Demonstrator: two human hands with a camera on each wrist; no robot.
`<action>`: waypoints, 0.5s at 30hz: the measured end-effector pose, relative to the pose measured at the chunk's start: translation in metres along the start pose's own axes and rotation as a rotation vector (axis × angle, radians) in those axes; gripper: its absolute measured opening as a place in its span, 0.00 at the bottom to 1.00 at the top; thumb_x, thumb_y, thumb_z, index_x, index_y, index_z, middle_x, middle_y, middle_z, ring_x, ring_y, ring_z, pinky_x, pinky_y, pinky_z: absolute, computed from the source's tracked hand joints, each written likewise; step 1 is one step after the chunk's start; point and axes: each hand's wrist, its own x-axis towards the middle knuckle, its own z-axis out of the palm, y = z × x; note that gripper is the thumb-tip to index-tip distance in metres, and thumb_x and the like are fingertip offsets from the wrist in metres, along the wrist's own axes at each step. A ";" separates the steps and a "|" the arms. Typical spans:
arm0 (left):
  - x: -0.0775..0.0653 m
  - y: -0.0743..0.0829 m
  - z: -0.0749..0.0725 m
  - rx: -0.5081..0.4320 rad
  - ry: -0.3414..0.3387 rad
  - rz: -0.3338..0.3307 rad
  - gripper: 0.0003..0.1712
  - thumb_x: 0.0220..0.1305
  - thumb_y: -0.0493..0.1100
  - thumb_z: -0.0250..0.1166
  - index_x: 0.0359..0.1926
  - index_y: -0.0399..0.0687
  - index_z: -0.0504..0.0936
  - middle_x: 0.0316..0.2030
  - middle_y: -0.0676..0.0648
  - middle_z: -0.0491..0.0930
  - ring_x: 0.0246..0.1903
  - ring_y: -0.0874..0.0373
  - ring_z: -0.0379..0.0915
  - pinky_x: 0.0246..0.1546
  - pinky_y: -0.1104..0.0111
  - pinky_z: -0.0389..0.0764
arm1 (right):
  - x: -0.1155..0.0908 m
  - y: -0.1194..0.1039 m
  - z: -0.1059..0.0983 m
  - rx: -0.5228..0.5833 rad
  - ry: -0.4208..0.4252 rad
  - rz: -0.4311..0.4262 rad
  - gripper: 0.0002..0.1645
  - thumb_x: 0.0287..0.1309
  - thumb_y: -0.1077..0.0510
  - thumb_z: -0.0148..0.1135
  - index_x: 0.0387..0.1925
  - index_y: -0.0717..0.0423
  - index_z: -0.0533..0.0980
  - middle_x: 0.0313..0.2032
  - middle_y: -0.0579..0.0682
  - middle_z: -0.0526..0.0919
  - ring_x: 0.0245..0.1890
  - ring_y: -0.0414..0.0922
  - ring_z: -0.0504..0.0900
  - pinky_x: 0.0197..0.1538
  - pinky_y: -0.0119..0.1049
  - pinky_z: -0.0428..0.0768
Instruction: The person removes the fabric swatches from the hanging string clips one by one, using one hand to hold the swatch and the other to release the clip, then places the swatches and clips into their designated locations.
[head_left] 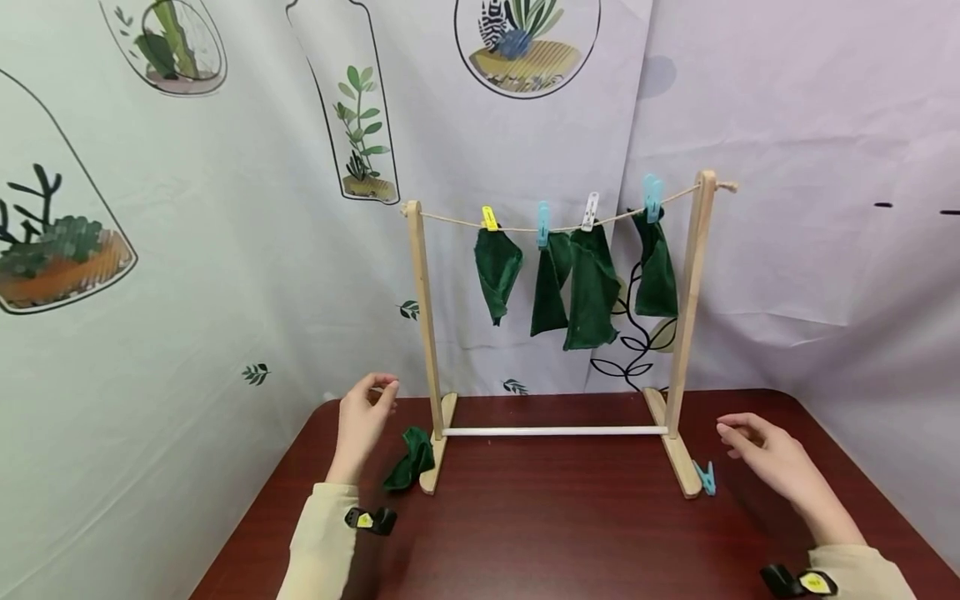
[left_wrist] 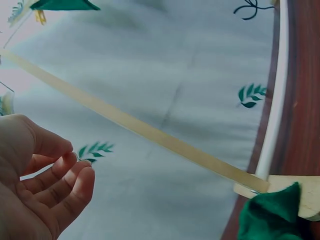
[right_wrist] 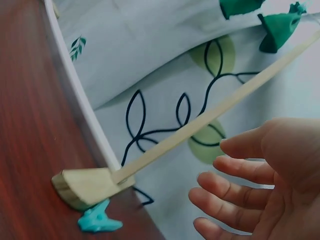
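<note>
With fingers loosely bent and released, the left hand (head_left: 362,427) hovers near a green cloth (head_left: 411,461), lower left of the frame, the right hand (head_left: 774,458) near a blue clothespin (head_left: 707,479), lower right.

Velvety cloth (head_left: 592,292), plastic clothespins (head_left: 590,212) and rough twine (head_left: 567,229) dress a matt wooden rack (head_left: 688,308) on a smooth, wood-grained desk (head_left: 555,517).

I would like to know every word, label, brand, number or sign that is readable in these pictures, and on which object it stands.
No text is readable.
Yellow label on the left black wrist camera: too small to read.
Yellow label on the right black wrist camera: too small to read.
White clothespin, yellow clothespin: any print is too small to read.
Backdrop: no lettering visible.
</note>
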 end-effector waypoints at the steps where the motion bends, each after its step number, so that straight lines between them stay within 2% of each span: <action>1: 0.000 0.002 -0.001 -0.004 0.009 0.012 0.10 0.73 0.44 0.63 0.46 0.43 0.84 0.37 0.41 0.82 0.30 0.50 0.82 0.31 0.71 0.81 | 0.000 -0.002 -0.001 0.002 0.008 -0.006 0.26 0.76 0.46 0.53 0.60 0.63 0.74 0.47 0.61 0.85 0.33 0.33 0.83 0.36 0.32 0.78; 6: -0.002 0.013 -0.008 -0.018 0.040 0.054 0.06 0.71 0.42 0.66 0.44 0.45 0.85 0.36 0.45 0.82 0.28 0.61 0.81 0.31 0.71 0.82 | -0.003 -0.015 -0.005 -0.002 0.061 -0.028 0.26 0.74 0.43 0.54 0.59 0.59 0.77 0.43 0.55 0.86 0.33 0.28 0.81 0.34 0.30 0.78; 9: -0.004 0.018 -0.010 -0.018 0.041 0.070 0.05 0.69 0.40 0.67 0.44 0.46 0.85 0.36 0.46 0.81 0.30 0.60 0.81 0.31 0.71 0.82 | -0.007 -0.023 -0.007 -0.014 0.094 -0.048 0.24 0.74 0.43 0.55 0.58 0.56 0.78 0.41 0.52 0.86 0.33 0.26 0.80 0.33 0.30 0.78; 15: -0.008 0.027 -0.015 -0.039 0.036 0.123 0.07 0.66 0.34 0.68 0.44 0.46 0.85 0.37 0.48 0.80 0.32 0.51 0.82 0.31 0.70 0.82 | -0.012 -0.036 -0.011 -0.020 0.116 -0.075 0.22 0.74 0.44 0.56 0.57 0.53 0.79 0.40 0.49 0.86 0.34 0.26 0.79 0.33 0.30 0.77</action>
